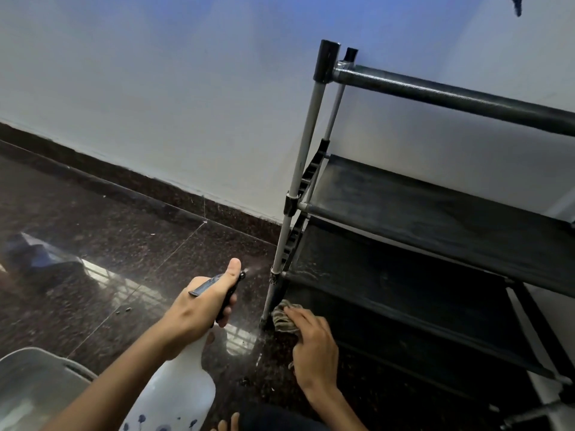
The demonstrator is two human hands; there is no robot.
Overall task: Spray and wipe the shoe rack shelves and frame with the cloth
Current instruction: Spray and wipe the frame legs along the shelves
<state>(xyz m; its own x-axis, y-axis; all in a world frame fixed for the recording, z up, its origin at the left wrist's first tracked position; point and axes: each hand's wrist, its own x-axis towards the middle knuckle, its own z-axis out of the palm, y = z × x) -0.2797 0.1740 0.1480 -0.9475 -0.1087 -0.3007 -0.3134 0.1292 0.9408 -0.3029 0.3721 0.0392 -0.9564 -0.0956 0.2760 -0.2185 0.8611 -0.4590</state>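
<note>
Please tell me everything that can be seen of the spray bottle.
The spray bottle has a white, plastic-looking body with small blue marks low down and a dark trigger head. The left hand grips its neck, thumb lying along the top. It is tilted, nozzle aimed at the lower front leg of the shoe rack, not touching it.

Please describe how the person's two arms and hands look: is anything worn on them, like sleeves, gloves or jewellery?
Both forearms are bare up to the picture's edge: no sleeves show. The left hand and the right hand wear no gloves, and no ring, watch or bracelet is visible.
</note>
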